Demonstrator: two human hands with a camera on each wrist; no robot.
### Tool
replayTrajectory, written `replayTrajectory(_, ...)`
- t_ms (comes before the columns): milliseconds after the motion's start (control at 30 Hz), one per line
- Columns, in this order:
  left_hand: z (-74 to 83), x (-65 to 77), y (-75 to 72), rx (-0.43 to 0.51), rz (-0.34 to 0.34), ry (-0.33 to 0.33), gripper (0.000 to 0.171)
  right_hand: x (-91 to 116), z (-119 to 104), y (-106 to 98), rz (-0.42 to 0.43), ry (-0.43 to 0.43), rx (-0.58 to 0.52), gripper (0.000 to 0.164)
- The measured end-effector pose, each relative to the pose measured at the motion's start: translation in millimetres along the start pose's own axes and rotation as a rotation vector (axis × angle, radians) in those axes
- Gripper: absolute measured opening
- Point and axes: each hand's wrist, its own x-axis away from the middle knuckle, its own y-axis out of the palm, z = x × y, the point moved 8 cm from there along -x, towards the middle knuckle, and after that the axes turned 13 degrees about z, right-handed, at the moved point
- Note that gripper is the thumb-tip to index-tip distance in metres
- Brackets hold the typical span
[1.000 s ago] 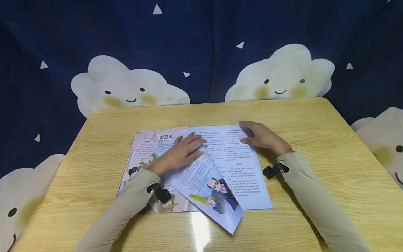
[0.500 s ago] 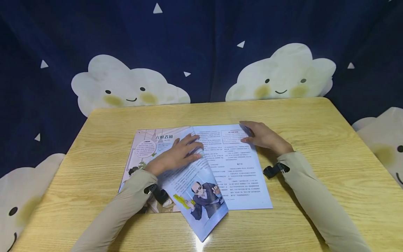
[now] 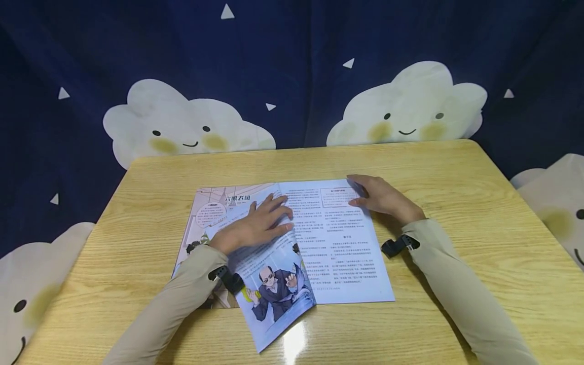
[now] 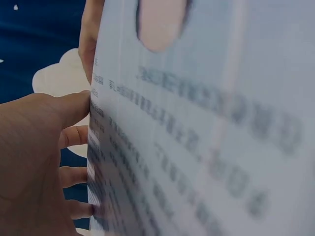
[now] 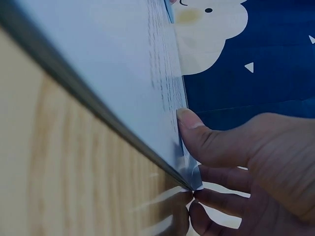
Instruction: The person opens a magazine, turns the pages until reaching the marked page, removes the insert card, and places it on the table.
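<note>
An opened magazine lies on the table; the left hand, fingers spread, rests on its skewed leaf, while the right hand pinches the far right corner, apparently for steadiness.

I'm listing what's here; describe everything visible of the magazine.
The magazine lies open on the table, its paper slightly glossy, printed with text and colour drawings. One page slants out beyond the rest, showing a drawn figure in sunglasses. The left hand rests on that page; the right hand holds the far right corner.
</note>
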Motion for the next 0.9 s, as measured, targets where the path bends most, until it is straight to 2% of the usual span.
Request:
replayTrajectory(167, -2.1, 0.4, 2.0, -0.016, -0.032, -0.022, 0.037, 0, -1, 0, 0.001, -0.011, 0.004, 0.073)
replayTrajectory(367, -7.9, 3.2, 1.1, -0.054, -0.055, -0.085, 0.035, -1, -4, 0, 0.005, -0.017, 0.002, 0.072)
replayTrajectory(500, -12.5, 7.6, 2.5, -0.052, -0.075, -0.111, 0.042, 0, -4, 0, 0.000, -0.007, 0.010, 0.072)
replayTrajectory(633, -17.6, 9.8, 6.0, -0.036, -0.094, -0.105, 0.066, 0, -5, 1, -0.001, -0.011, 0.015, 0.073)
replayTrajectory(800, -22.3, 10.4, 11.5, -0.035, -0.141, -0.108, 0.119, 1, -6, -1, 0.007, -0.030, 0.017, 0.072)
replayTrajectory(900, -23.6, 10.4, 12.7, -0.055, -0.153, -0.118, 0.131, 2, -5, -3, 0.016, -0.034, 0.014, 0.072)
